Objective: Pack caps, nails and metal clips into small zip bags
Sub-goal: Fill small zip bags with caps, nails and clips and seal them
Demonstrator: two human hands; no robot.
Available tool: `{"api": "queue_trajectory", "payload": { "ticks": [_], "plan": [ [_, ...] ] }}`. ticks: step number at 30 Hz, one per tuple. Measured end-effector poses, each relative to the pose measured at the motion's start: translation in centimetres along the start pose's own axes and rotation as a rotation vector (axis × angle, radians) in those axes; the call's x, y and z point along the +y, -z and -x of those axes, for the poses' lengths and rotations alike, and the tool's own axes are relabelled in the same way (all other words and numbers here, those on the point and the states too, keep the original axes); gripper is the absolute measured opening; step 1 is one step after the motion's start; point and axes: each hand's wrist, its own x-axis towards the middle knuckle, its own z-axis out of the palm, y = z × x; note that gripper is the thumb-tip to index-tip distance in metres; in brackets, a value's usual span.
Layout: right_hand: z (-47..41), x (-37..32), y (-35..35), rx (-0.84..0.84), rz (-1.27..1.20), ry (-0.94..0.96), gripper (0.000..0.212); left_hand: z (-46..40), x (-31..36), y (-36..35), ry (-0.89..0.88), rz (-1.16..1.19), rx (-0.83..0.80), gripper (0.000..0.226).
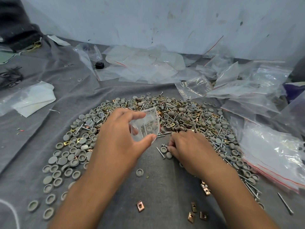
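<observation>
**Filling one small bag, next piece is being picked**

Your left hand (118, 134) holds a small zip bag (146, 125) above the pile, pinched between the thumb and the forefinger so that its mouth stays bowed open toward the right. Inside the bag you can see at least one grey cap and what looks like a nail, so I judge the bag is partly filled and not yet ready to close.

Your right hand (189, 149) is down on the grey cloth (156, 187) just below the bag, with the fingers curled together at the edge of the pile. The fingertips seem to pinch a small piece, perhaps a nail, but it is too hidden to say which. Two loose caps (166, 152) and a nail (160, 152) lie just beside these fingers.

The big pile of caps, nails and clips (173, 116) spreads in an arc behind both hands. Some copper-coloured metal clips (140, 206) lie apart, near your forearms. Many zip bags (272, 154) are heaped at your right side.

For the next move you need to lift the picked piece to the bag mouth and drop it in, keeping the left hand steady so the opening does not collapse. No clip is visible in the bag, so one from the front may be needed.
</observation>
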Motion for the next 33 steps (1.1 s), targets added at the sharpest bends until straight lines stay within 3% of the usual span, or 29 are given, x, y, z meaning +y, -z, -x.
{"api": "queue_trajectory", "payload": {
  "ticks": [4, 6, 9, 11, 13, 18, 22, 27, 30, 33],
  "plan": [
    [0.2, -0.2, 0.5, 0.004, 0.037, 0.0, 0.021, 0.1, 0.0, -0.3, -0.002, -0.01, -0.013, 0.054],
    [0.3, 0.0, 1.3, 0.051, -0.115, -0.042, 0.019, 0.2, 0.0, -0.5, -0.006, -0.019, -0.025, 0.055],
    [0.9, 0.3, 3.3, 0.327, -0.494, 0.003, 0.015, 0.3, 0.0, -0.8, -0.02, -0.039, -0.04, 0.056],
    [1.6, -0.5, 4.5, 0.493, -0.573, 0.124, 0.011, 0.5, 0.2, -1.1, -0.032, -0.049, -0.051, 0.057],
    [1.9, -1.6, 4.7, 0.52, -0.55, 0.223, 0.005, 0.5, 0.5, -1.2, -0.045, -0.038, -0.059, 0.057],
    [1.4, -2.4, 3.5, 0.43, -0.276, 0.228, 0.021, 0.7, 1.1, -1.2, -0.076, -0.033, -0.051, 0.052],
    [1.5, -0.8, 4.1, 0.488, -0.505, 0.108, 0.012, 0.5, 0.5, -0.9, -0.064, -0.055, -0.039, 0.057],
    [1.9, 0.4, 1.2, -0.07, -0.302, -0.015, 0.012, 0.2, 0.4, -0.2, -0.058, -0.041, -0.003, 0.06],
    [1.7, -0.1, 0.0, -0.108, -0.3, -0.044, 0.023, 0.2, 0.3, -0.3, -0.066, -0.047, -0.006, 0.059],
    [1.3, -0.2, -0.3, -0.04, -0.257, -0.043, 0.018, 0.3, 0.4, -0.4, -0.068, -0.035, -0.001, 0.059]
  ]
}}
